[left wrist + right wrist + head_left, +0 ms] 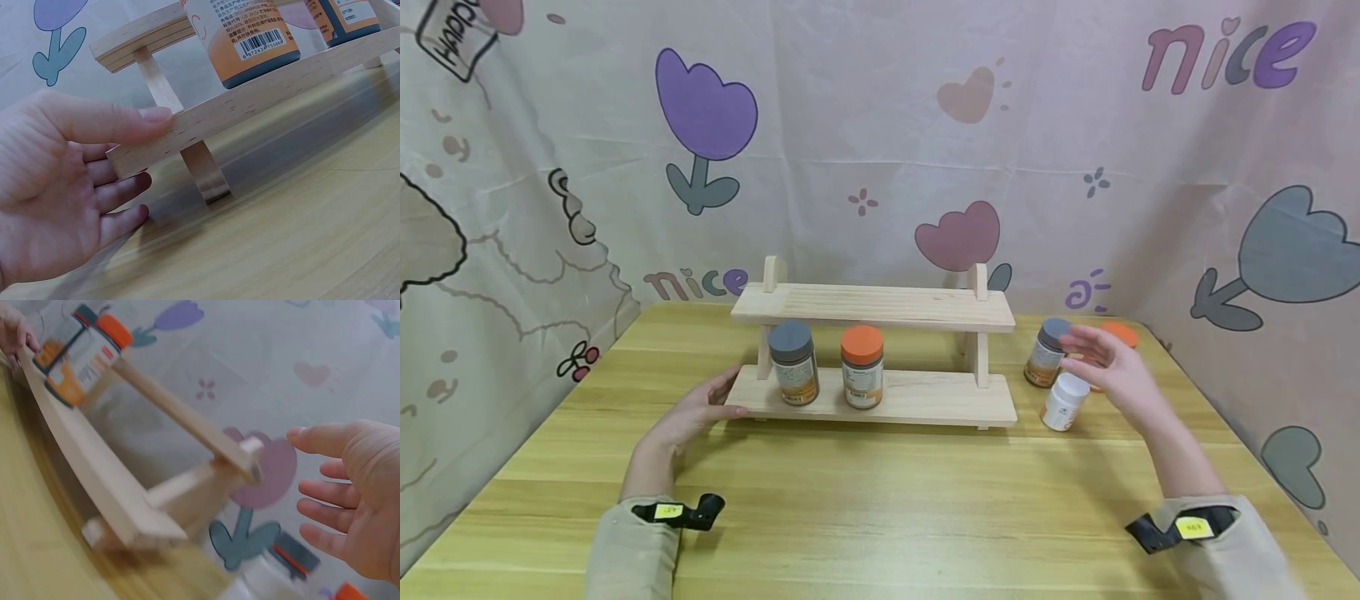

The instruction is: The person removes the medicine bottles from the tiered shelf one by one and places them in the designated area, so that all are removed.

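A two-tier wooden shelf (951, 398) stands mid-table. My left hand (691, 414) grips the left end of its lower board, thumb (153, 117) along the front edge and the other fingers around the end. On that board sit a grey-lidded bottle (794, 367) and an orange-lidded bottle (862, 368), both upright. Right of the shelf, my right hand (1114, 368) hovers with parted fingers and nothing in its grasp. Close under it are a white bottle (1064, 403) and another grey-lidded bottle (1043, 360). Another orange-lidded bottle (1120, 333) is partly hidden behind the hand.
The wood-grain table (880, 500) extends in front of the shelf. The shelf's upper board (880, 307) overhangs the back of the lower one. Behind the table hangs a printed cloth (850, 108), which also runs along the left and right sides.
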The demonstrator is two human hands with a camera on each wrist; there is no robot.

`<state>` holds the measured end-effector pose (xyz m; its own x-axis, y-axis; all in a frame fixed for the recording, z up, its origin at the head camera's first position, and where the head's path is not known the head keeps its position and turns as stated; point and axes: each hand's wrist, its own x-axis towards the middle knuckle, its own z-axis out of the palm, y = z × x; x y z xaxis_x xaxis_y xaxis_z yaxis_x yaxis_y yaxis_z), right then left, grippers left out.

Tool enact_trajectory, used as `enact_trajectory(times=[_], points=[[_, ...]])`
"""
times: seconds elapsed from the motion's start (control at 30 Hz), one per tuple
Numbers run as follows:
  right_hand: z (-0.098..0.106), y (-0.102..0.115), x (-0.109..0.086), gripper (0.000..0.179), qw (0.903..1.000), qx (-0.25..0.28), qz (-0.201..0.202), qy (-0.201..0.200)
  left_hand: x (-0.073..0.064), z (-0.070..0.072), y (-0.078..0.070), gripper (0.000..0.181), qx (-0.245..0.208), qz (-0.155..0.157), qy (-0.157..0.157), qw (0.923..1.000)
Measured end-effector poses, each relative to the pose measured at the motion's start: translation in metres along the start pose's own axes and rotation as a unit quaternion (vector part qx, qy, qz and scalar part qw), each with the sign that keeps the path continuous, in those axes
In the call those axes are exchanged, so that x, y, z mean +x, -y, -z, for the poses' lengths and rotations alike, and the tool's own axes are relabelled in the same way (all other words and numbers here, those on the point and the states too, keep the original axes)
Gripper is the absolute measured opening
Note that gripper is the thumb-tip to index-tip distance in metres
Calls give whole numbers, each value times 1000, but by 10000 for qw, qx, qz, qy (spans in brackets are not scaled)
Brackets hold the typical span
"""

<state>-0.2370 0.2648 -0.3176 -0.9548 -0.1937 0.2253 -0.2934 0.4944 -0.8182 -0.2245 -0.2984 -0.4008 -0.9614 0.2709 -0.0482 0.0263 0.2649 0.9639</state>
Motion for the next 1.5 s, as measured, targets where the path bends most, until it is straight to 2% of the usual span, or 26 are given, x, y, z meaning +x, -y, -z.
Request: enact_trajectory(times=[0.23,0.47,0.67,0.83,1.17,1.5], points=[[-23,25,15,60,9983,449,190,306,-2,-1,-2,90,43,-31,20,10000],[-55,33,31,59,9912,966,337,844,-3,-2,-3,88,-22,-75,12,10000],[-83,46,47,59,9865,1041,606,1111,-2,-1,-3,89,-112,-63,-2,9999],[-106,58,52,58,9819,1191,786,1242,-3,-2,-4,89,-86,-53,15,9999],[-142,64,54,59,9752,1533,664,1452,-4,-1,-4,89,-62,-39,-3,10000],[-167,59,60,62,9771,1315,593,1566,-3,-2,-2,88,-20,-76,8,10000]])
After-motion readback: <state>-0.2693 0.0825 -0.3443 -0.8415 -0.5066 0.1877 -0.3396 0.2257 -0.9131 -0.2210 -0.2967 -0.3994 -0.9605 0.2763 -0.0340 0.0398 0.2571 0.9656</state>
